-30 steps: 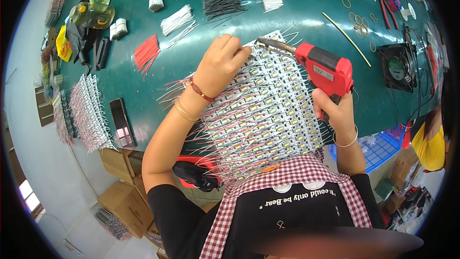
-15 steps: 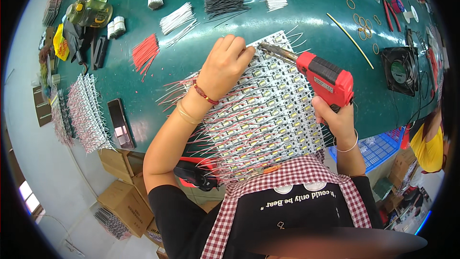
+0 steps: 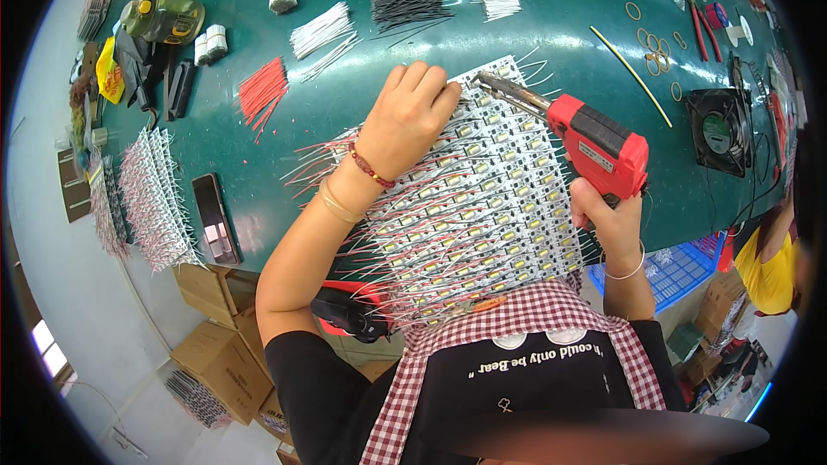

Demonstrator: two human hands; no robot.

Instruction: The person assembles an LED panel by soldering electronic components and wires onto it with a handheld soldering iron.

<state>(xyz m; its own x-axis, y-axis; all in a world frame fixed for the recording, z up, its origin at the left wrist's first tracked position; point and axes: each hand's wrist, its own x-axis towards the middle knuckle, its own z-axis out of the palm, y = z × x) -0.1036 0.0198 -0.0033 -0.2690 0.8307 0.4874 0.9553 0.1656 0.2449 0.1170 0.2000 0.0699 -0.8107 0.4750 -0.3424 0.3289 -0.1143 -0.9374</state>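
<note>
My right hand is wrapped around the handle of a red and black soldering gun. Its metal tip points left, over the upper part of a white LED circuit board panel, a short gap from my left fingers. My left hand is closed in a pinch at the panel's upper left edge; whatever lies between the fingertips is hidden. Thin red and white wires stick out along the panel's left side. The panel's lower edge meets my checked apron.
Bundles of red wires, white wires and black wires lie beyond my hands. A black fan, rubber bands and red pliers are at right. A phone and wired strips lie left.
My right hand has drawn the soldering gun a little to the right, taking its tip away from my left fingertips. My left hand stays nearly in place.
</note>
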